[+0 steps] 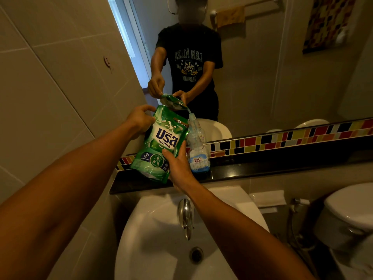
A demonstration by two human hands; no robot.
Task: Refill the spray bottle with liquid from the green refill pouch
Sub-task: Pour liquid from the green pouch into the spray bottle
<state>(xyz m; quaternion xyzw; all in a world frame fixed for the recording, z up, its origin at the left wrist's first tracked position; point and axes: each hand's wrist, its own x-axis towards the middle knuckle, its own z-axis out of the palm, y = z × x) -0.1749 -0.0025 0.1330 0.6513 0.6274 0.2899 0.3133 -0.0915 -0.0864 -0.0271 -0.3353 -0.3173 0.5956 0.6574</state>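
Note:
The green refill pouch (161, 142) is held tilted over the black shelf, its top corner leaning right against the neck of the clear bottle. My left hand (139, 118) grips the pouch's upper left edge. My right hand (177, 166) holds its lower right side from below. The clear bottle (198, 156) with a blue and white label stands upright on the shelf, just right of the pouch, with no spray head on it. Blue liquid fills its bottom part. In the mirror a thin stream runs from the pouch's corner into the bottle's mouth.
The black shelf (262, 170) runs under the mirror (262, 77), backed by a strip of coloured tiles. Below it sits a white sink (161, 249) with a chrome tap (185, 215). A toilet (349, 215) and a hose sprayer (296, 205) are at the right. Tiled wall closes the left.

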